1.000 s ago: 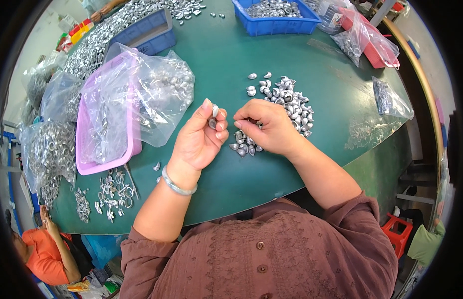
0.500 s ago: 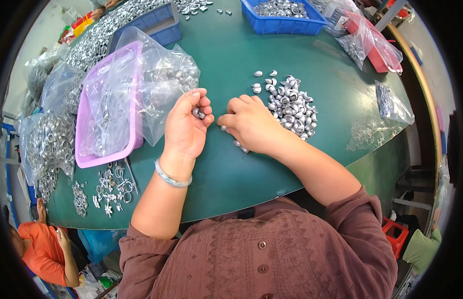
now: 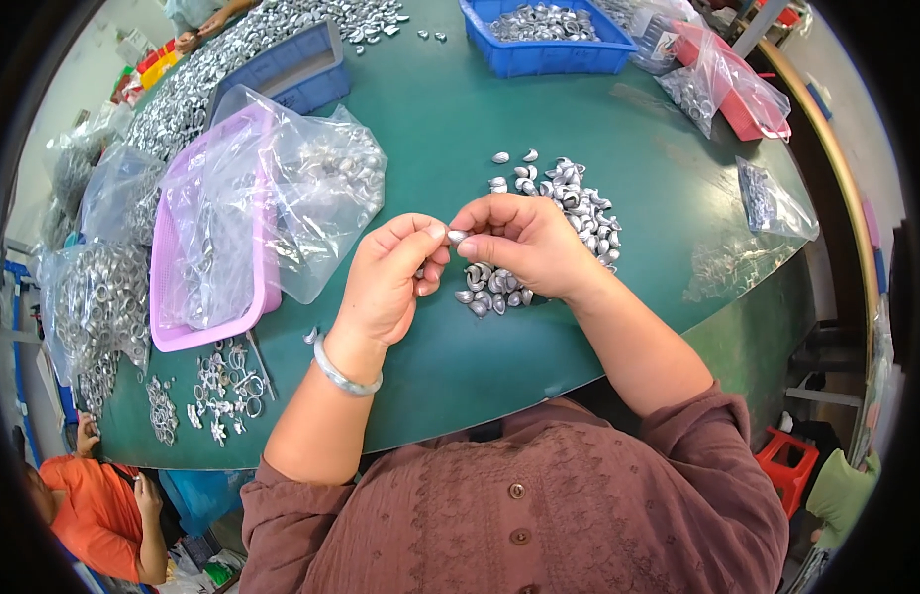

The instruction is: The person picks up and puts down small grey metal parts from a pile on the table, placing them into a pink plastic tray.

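Between the fingertips of my two hands is a small silver shell-shaped metal piece [image 3: 458,237]. My right hand [image 3: 534,243] pinches it between thumb and forefinger. My left hand [image 3: 381,282] meets it with closed thumb and forefinger, and its curled fingers hold more grey metal, mostly hidden. Just beyond and beneath my right hand lies a heap of similar shell-shaped pieces [image 3: 598,223] on the green table [image 3: 450,356]. A few loose pieces [image 3: 500,157] sit at the heap's far left. One more piece [image 3: 309,337] rests beside my left wrist.
At left stands a lilac basket [image 3: 163,287] with a clear bag [image 3: 331,198] of metal parts. Ring-like parts [image 3: 222,391] lie nearer me. Blue trays [image 3: 559,61] and a red tray [image 3: 742,109] stand farther off. A person in orange [image 3: 98,515] sits at lower left.
My right hand has risen from the table with a metal piece and met my left hand. The left thumb and forefinger have turned inward and closed toward it.
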Demonstrator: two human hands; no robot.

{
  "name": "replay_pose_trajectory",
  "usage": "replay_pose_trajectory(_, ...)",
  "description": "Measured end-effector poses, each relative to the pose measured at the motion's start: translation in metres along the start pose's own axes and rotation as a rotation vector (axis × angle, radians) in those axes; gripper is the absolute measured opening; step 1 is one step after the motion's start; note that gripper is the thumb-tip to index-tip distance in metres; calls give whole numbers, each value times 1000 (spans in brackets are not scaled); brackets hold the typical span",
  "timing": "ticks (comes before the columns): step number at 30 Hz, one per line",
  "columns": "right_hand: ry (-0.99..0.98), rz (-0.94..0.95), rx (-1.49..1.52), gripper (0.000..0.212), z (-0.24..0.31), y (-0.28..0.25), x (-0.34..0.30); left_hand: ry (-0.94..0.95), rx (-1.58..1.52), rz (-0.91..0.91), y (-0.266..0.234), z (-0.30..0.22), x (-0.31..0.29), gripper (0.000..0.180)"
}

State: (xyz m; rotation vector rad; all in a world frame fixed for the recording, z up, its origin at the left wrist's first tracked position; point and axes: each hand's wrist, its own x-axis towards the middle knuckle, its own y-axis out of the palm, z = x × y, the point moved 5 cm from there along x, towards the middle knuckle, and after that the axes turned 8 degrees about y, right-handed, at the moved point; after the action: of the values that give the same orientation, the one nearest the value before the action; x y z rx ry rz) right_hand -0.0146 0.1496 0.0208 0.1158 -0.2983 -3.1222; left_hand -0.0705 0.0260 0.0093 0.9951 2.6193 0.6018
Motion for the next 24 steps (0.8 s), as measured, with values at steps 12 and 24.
replay_pose_trajectory(12,47,-33,51,11,0,-2,-4,109,149,48,5,-5,-1,10)
replay_pose_trajectory(24,9,-22,67,14,-1,-2,-5,230,163,83,9,-9,-4,10)
